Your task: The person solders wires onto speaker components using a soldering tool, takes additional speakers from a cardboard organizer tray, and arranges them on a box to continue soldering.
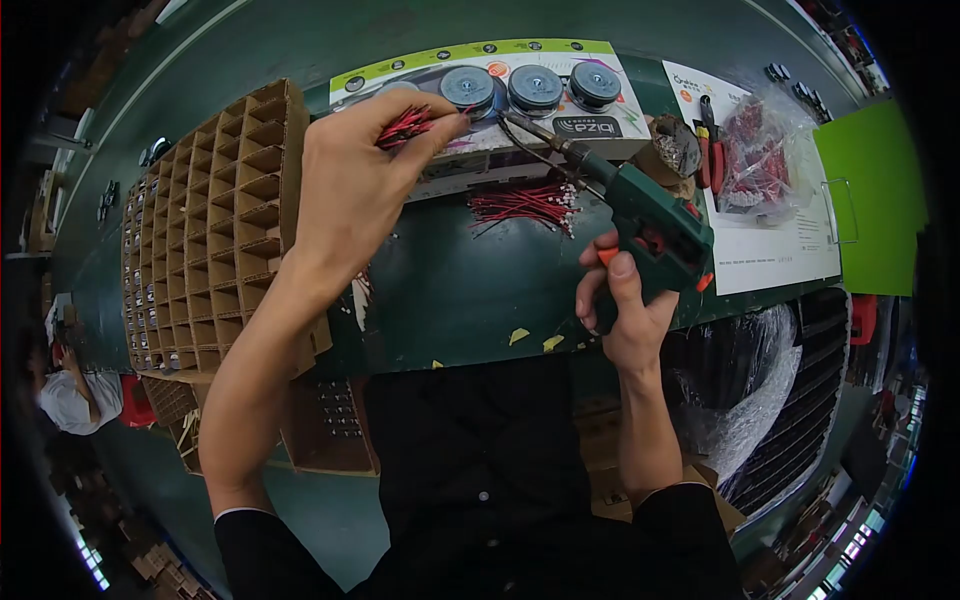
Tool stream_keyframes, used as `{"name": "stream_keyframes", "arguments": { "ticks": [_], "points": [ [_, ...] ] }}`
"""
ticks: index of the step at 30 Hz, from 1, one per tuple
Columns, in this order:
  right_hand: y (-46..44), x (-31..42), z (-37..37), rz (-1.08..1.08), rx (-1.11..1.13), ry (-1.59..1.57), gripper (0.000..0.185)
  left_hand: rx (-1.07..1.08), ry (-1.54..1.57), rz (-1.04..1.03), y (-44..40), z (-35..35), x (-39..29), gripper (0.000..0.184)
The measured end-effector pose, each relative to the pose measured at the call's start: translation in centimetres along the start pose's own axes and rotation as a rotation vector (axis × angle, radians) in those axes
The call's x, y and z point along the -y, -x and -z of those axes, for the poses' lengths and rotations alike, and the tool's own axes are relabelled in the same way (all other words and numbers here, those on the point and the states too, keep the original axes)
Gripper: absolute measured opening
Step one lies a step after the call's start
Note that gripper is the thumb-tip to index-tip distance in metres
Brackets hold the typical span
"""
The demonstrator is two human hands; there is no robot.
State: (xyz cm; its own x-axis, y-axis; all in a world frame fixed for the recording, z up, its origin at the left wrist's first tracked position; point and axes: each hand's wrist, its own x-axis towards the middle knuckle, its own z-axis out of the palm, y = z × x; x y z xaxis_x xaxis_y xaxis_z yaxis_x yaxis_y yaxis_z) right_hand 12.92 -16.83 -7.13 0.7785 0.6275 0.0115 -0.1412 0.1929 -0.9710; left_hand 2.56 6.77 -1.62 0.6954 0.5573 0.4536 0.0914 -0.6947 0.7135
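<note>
My left hand [355, 185] is closed around a bundle of red and black wires [406, 128], with one wire end pinched at the fingertips. It is above the near left part of a printed box [590, 127]. Several round grey speaker-like discs [535, 90] stand in a row on that box, one partly behind my left hand. My right hand [635, 315] grips a green soldering gun [655, 220] by its handle. The gun's tip points up and left, close to the discs and my left fingertips. Below the tip lies a pile of red and black wires [525, 205].
A cardboard divider tray [215, 220] stands at the left. To the right are a cylindrical container [668, 150], pliers [712, 160], a plastic bag of wires [760, 160] and paper sheets [780, 255]. Bubble-wrapped black material [760, 370] is at lower right. Yellow scraps [552, 342] lie near the table edge.
</note>
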Motion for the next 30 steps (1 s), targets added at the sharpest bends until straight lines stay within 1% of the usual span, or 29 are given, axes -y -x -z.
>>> {"name": "stream_keyframes", "arguments": {
  "ticks": [2,4,5,7,13,22,24,28,30],
  "points": [
    [-0.1,0.1,-0.1,-0.002,0.012,0.003,0.032,0.035,-0.037,-0.013,-0.2,-0.4,0.6,0.013],
    [-0.1,0.4,0.0,-0.003,0.018,0.007,0.031,0.023,-0.256,-0.143,-0.4,-0.7,0.7,0.014],
    [-0.2,0.6,0.1,-0.02,0.021,0.026,0.03,0.027,-0.258,-0.143,-0.4,-0.9,0.6,0.014],
    [-0.3,0.9,0.2,-0.038,0.022,0.042,0.029,-0.031,-0.321,-0.173,-0.4,-1.3,0.3,0.015],
    [-0.7,1.2,0.2,-0.043,0.036,0.068,0.03,-0.018,-0.321,-0.19,-0.5,-2.4,1.0,0.013],
    [-1.0,1.0,0.8,-0.044,0.053,0.107,0.032,-0.029,-0.302,-0.16,-0.6,-2.5,0.8,0.014],
    [-1.1,1.2,0.8,-0.115,0.025,0.021,0.028,-0.032,-0.312,-0.163,-0.6,-2.6,0.8,0.014],
    [-1.3,1.3,1.3,-0.108,0.064,0.037,0.027,-0.04,-0.325,-0.171,-0.6,-2.6,0.8,0.015],
    [-1.3,1.2,1.4,-0.098,0.083,0.027,0.03,-0.039,-0.323,-0.16,-0.5,-2.6,0.8,0.015]
  ]
}}
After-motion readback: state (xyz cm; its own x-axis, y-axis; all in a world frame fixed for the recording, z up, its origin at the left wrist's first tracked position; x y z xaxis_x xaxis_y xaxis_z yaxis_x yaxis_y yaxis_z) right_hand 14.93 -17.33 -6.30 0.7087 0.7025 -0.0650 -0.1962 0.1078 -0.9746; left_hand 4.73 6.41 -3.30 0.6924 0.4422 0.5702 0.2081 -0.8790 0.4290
